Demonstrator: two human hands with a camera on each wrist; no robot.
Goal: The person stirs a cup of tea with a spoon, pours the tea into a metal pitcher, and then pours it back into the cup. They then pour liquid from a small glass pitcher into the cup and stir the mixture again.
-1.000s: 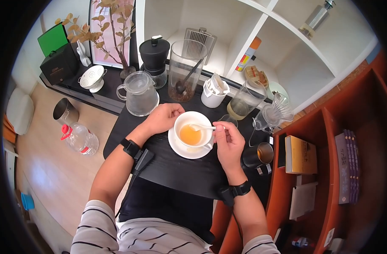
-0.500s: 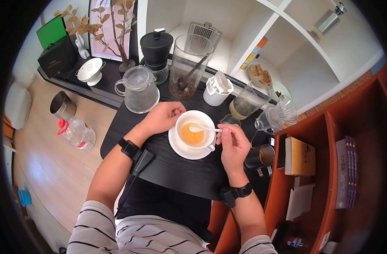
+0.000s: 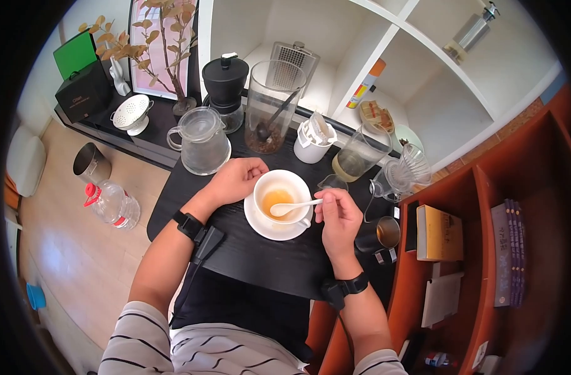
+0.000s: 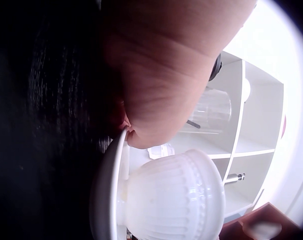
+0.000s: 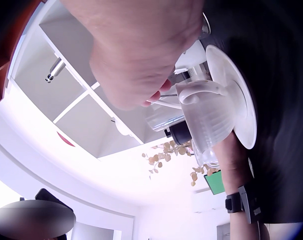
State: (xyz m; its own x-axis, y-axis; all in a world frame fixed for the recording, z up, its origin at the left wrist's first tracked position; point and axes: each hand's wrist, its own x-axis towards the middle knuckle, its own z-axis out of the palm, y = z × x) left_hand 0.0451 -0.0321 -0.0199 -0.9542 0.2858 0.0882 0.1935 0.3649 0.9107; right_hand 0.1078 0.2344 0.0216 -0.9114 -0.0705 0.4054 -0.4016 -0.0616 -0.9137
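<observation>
Spoon (image 3: 283, 209) dipping toward the person's side of the cup (image 3: 282, 180), its bowl had shifted nearer the body over the past half second. A spill looked the likeliest mishap: a twist of the right hand (image 3: 339, 219) could have tipped amber liquid (image 3: 272, 199) onto the saucer (image 3: 276, 235), while a handle caught on the rim might have rocked the cup, which stood just left of the grip. A backward swing risked knocking the small glass (image 3: 333, 182) beyond the knuckles. Thumb and fingers were closed on the handle's end, with no visible gap, thumb uppermost, and the forearm rose from the lower right. Across the cup from that grip, the left hand (image 3: 237, 179) lay at the saucer's edge, fingers bent, its forearm angled inward; whether it gripped the rim could not be told.
</observation>
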